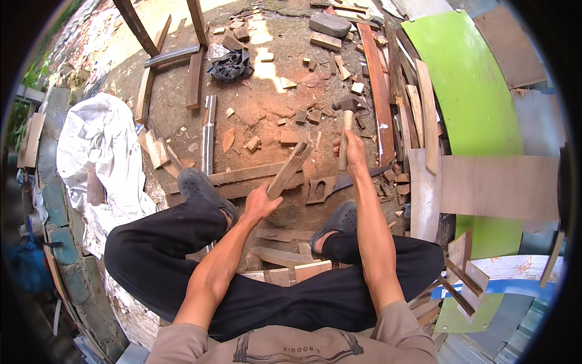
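Note:
My left hand (260, 203) is closed around a short piece of wood (290, 167), which slants up and to the right with what looks like a notch at its far end. In my right hand (353, 150) is a hammer (345, 105), gripped by its pale wooden handle with the dark head pointing away from me. Below the hammer, a handsaw (327, 186) with a wooden grip lies on the ground. A thick wooden beam (239, 176) lies crosswise under the held wood. The hammer head and the held piece are apart.
Wood offcuts (297, 137) litter the dirt ground. Long planks (379, 97) lie along the right beside a green panel (473, 85). A white sack (100, 151) is at left, a black plastic bag (231, 65) farther off, near a wooden frame (194, 79). A metal bar (208, 130) lies near my left shoe.

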Motion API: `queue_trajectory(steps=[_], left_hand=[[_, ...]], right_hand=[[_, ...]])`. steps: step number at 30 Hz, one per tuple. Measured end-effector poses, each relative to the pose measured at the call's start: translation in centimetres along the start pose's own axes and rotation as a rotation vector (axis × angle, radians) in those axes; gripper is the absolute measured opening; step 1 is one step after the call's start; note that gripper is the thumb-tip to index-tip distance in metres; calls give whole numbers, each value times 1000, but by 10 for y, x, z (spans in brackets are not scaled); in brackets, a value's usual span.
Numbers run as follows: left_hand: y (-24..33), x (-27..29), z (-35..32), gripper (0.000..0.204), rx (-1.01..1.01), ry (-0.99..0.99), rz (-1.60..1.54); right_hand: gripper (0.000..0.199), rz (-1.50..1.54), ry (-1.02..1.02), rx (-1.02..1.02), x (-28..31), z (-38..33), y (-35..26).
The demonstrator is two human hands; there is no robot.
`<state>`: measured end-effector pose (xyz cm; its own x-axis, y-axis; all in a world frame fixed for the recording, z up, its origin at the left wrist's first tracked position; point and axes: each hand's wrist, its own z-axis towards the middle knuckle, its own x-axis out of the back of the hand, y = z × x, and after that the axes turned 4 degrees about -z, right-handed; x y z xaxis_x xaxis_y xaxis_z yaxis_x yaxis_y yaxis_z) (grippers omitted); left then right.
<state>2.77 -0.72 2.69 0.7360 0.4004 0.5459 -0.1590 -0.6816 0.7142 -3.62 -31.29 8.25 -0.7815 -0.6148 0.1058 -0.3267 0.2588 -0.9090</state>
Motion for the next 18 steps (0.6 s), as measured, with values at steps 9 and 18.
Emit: queue_trajectory(steps=[9,18], left_hand=[[27,23,5,61,37,95,24],[52,34,-5,66,109,72,88]], right_hand=[[48,-828,-127,-112,26,-26,174],[65,-1202,-305,-224,2,-77,192]])
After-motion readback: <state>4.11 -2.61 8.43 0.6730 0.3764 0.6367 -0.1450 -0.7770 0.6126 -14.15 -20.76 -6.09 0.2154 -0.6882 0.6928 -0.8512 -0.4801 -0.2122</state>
